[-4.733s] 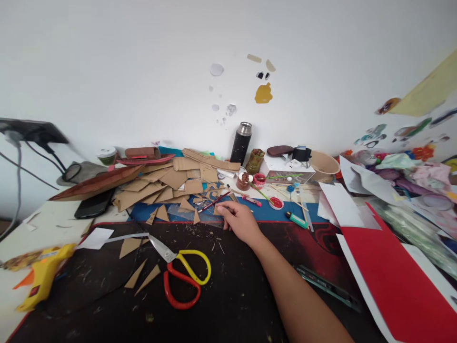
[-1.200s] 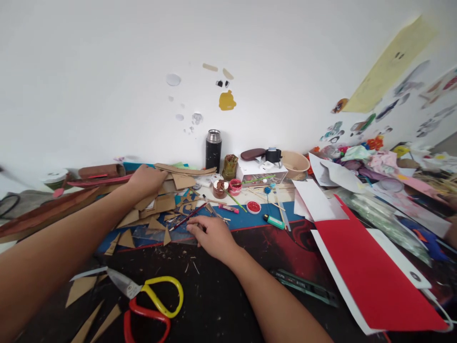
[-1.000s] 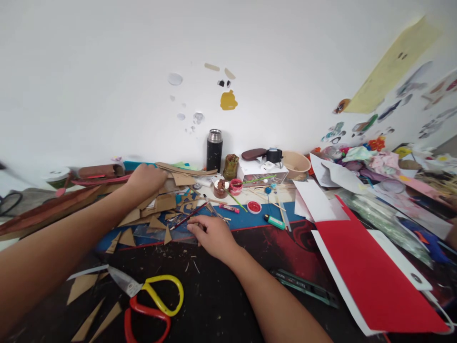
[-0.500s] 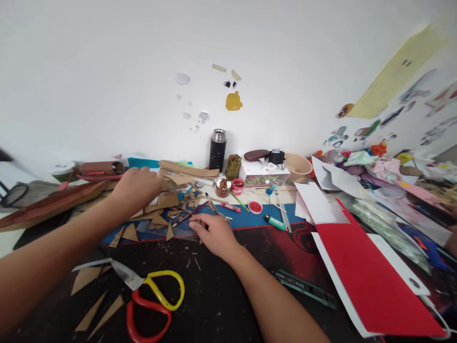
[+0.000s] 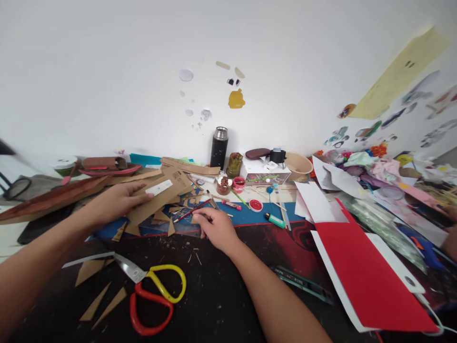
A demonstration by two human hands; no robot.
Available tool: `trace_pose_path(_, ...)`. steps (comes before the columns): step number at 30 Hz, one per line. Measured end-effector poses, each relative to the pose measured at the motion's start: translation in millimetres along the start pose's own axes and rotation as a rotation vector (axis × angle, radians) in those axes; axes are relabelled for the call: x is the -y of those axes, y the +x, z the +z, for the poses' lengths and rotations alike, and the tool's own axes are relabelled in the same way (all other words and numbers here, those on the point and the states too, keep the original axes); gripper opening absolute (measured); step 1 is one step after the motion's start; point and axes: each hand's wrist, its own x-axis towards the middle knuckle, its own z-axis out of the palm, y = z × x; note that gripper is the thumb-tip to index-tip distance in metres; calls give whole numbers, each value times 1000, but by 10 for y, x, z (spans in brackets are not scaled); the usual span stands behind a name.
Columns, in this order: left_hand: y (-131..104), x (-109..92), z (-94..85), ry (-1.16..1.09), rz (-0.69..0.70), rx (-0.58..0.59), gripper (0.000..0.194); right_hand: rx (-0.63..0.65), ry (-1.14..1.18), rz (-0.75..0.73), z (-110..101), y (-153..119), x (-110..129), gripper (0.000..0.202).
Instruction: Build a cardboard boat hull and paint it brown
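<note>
My left hand point(image 5: 119, 202) grips a brown cardboard piece point(image 5: 171, 186) with a white label, its thumb on top near the label. The cardboard is tilted above a heap of cut scraps. My right hand point(image 5: 216, 229) rests at the mat's front edge with fingers curled together; a small brown bit shows at the fingertips, too small to name surely. Just beyond it lies a dark red brush point(image 5: 193, 210). Scissors point(image 5: 152, 286) with one red and one yellow handle lie open nearer me, among cardboard offcuts point(image 5: 95, 301).
A black flask point(image 5: 219, 150) stands by the wall. Paint jars point(image 5: 223, 186), a glue stick point(image 5: 274, 220) and a blue mat point(image 5: 255, 220) lie ahead. A cardboard boat point(image 5: 53, 197) is left; a cutter point(image 5: 303, 284) and red card point(image 5: 374, 276) are right. Another person's hand point(image 5: 450, 240) shows at the right edge.
My left hand has come back toward me and now holds the labelled cardboard, raised from the pile. My right hand has stayed nearly in place, fingers still curled.
</note>
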Motion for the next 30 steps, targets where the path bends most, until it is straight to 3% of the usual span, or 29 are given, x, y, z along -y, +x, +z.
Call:
trace_pose_path(3,-104,-24,34,-158,-33,99,82,-16,48,17,2,5,-18,25)
trace_pose_path(7,-302,-131,112,-200,-99,75,75,11,218,46,-7,30,-40,41)
trace_pose_path(13,-497,-220,372,-379,-87,187,60,55,460,63,8,41,-21,64)
trace_pose_path(19,-596,-323,631,-598,-142,397,62,36,525,89,44,24,-21,61)
trace_pose_path(24,-583,-283,718,-582,-106,445,52,21,443,50,29,23,-11,61)
trace_pose_path(30,-540,-227,709,-481,-3,476,55,83,506,57,30,-14,25,64)
